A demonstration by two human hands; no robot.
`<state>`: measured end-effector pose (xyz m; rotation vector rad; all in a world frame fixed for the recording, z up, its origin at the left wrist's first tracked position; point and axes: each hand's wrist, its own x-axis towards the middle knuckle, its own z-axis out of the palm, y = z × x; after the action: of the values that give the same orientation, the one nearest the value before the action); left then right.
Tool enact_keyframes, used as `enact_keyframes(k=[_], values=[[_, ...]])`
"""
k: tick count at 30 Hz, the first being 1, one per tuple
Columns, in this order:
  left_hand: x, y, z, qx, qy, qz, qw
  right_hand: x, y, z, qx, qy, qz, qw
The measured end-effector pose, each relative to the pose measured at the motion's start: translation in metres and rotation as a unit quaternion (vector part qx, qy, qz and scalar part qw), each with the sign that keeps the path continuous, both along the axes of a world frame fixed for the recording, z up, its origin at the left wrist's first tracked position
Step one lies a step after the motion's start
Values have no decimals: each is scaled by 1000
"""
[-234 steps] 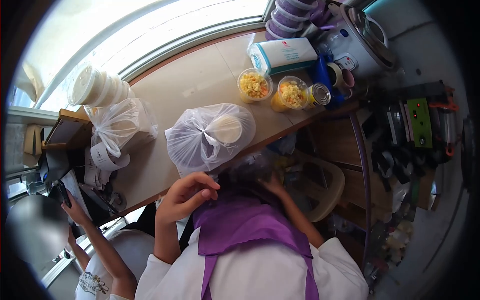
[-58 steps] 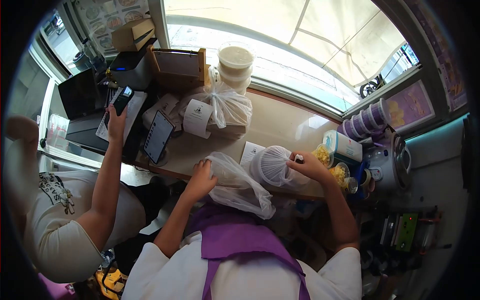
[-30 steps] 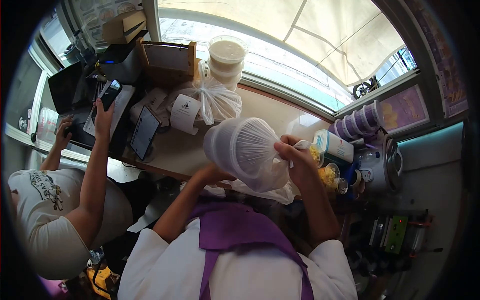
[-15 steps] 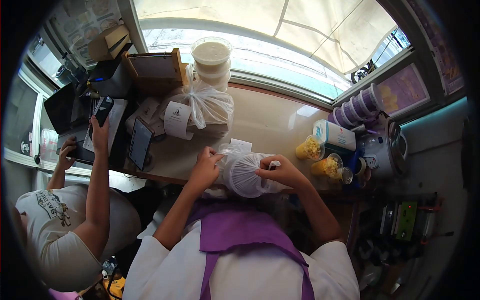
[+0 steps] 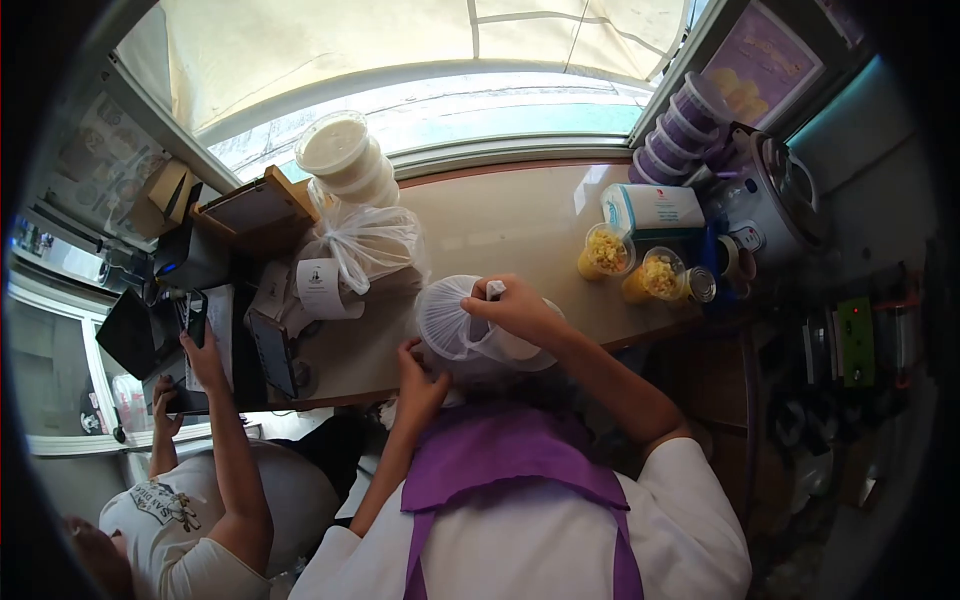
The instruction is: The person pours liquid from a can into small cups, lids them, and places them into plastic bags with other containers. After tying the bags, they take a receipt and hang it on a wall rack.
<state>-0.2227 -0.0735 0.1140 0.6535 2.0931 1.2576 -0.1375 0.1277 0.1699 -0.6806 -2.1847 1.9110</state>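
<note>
A round white container in a thin plastic bag (image 5: pixel 445 325) stands near the counter's front edge, the plastic stretched over its lid. My right hand (image 5: pixel 507 306) is closed on the gathered plastic at the top, with a small white bit poking out above the fingers. At the container's lower left side is my left hand (image 5: pixel 422 382), its thumb and fingers apart and touching the bag. Beside it on the right, more of the bag covers another pale rounded shape, partly hidden by my right wrist.
A tied bag (image 5: pixel 375 245) with a receipt, stacked tubs (image 5: pixel 345 155) and a tablet (image 5: pixel 272 350) stand left. Yellow-topped cups (image 5: pixel 606 250), a tissue pack (image 5: pixel 655 208) and a cooker (image 5: pixel 785 190) are right. A co-worker (image 5: pixel 225 480) at left holds a phone (image 5: pixel 194 315).
The view has shifted. The bagged container has turned and now sits farther back on the counter. My left hand has moved from the bag's upper left to its lower left side.
</note>
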Motion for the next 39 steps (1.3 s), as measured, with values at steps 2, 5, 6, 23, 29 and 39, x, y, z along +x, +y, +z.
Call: enact_keyframes(k=[2,5,6,23,29,39], values=[[19,-1,-9,-11,278,30,960,-1,2,-1,-12,1,12,1000],[25,-8,3,3,339,-229,912,-4,1,5,-73,6,0,997],[27,-9,3,9,327,-326,887,-7,1,8,-94,-5,-2,996],[84,29,-50,-18,294,-337,894,-48,-15,13,-189,-87,5,978],[110,37,-60,8,295,-284,912,-55,-24,9,-187,-72,-1,980],[140,89,-53,-137,214,-347,903,-52,-19,-3,-195,-28,-9,980]])
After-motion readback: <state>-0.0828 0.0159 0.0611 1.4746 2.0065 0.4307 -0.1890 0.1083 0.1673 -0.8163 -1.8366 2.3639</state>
